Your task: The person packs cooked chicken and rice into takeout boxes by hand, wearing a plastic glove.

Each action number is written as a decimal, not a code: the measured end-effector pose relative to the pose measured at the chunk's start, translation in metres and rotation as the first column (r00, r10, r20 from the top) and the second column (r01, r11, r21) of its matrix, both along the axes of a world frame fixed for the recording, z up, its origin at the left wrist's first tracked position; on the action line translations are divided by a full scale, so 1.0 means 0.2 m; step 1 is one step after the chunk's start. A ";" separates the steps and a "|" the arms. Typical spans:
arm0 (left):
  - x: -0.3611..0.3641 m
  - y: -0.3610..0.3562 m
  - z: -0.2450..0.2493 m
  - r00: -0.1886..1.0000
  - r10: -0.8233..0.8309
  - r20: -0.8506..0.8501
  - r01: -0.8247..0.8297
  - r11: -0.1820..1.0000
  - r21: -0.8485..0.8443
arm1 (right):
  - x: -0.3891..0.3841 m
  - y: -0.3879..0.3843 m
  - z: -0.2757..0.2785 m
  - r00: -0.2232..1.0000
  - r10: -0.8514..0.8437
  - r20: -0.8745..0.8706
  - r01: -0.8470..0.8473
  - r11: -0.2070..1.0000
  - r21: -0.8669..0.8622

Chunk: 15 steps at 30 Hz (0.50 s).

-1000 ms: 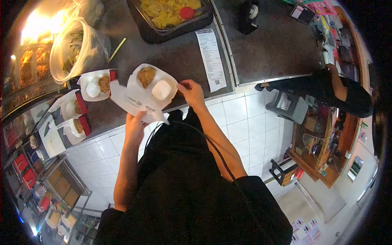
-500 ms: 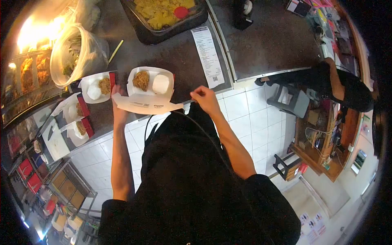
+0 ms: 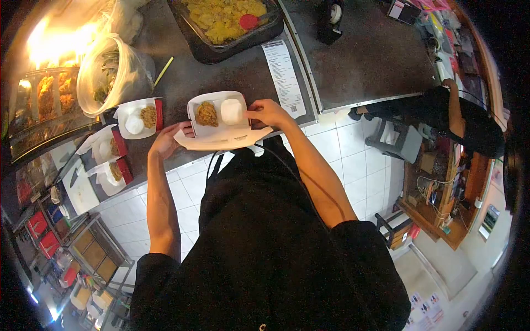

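An open white takeaway box (image 3: 216,97) sits on the dark counter in front of me, its lid (image 3: 218,143) folded down toward my body. Inside it, a piece of fried chicken (image 3: 206,114) lies on the left and a white rounded portion that looks like wrapped rice (image 3: 232,112) on the right. My left hand (image 3: 167,141) grips the box at its left side, by the lid corner; some fingertips are hidden. On the opposite side, my right hand (image 3: 269,114) has its fingers closed on the right edge, close to the white portion.
More filled boxes (image 3: 137,119) stand at the left, beside a clear plastic tub (image 3: 99,74) and a lit display of fried food (image 3: 47,99). A tray of yellow food (image 3: 221,22) and a long receipt (image 3: 284,77) lie behind. Another person's arm (image 3: 454,110) shows at right.
My right hand has come left from beside the box onto its right edge. The left hand has shifted at the left side. The box appears slightly further right in view.
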State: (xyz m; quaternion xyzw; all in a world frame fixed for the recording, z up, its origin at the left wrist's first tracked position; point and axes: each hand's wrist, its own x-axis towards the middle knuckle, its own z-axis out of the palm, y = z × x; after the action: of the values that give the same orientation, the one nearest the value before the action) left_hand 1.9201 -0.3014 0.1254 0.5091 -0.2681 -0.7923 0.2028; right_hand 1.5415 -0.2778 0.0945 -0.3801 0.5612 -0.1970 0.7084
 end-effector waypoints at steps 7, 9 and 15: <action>-0.06 -0.07 0.02 0.896 -0.366 0.252 0.345 0.930 0.124 | -0.06 -0.04 -0.12 0.996 0.089 0.025 -0.090 0.996 0.009; -0.07 -0.06 -0.01 0.866 -0.373 0.333 0.363 0.927 0.092 | -0.05 -0.05 -0.14 0.951 0.150 -0.270 -0.181 0.979 -0.096; -0.13 0.03 0.05 0.860 -0.188 0.475 0.240 0.969 -0.051 | -0.05 0.05 0.01 0.980 -0.188 -0.060 0.179 0.976 -0.122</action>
State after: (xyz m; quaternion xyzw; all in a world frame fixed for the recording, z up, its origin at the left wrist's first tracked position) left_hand 1.8948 -0.2963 0.1355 0.6399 -0.4064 -0.6484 0.0701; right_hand 1.5309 -0.2678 0.0975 -0.3739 0.6065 -0.2800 0.6435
